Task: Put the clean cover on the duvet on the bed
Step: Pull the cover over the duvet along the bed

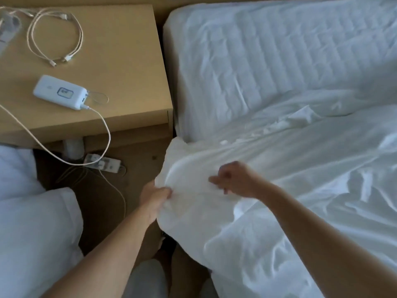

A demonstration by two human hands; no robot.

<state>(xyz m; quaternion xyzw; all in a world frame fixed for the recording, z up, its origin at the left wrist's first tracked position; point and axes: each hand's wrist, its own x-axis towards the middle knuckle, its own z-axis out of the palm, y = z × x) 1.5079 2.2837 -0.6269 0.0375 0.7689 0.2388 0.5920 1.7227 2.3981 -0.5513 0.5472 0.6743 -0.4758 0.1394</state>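
Both hands were at the near corner of the white cover (268, 168), which lay rumpled across the bed (236, 61) with that corner overhanging the side. The left hand (155, 195) had its grip pinched on a fold of cloth, while the right hand (234, 179), blurred, lay on top with curled fingers, its grip impossible to tell. The step looked like seating the duvet's corner, hidden inside, into the cover's corner; the next move would call for holding both layers firmly and pulling toward the bed's head to spread them flat.

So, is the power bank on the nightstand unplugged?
No, a white cable is plugged into the power bank and trails off the nightstand's front edge.
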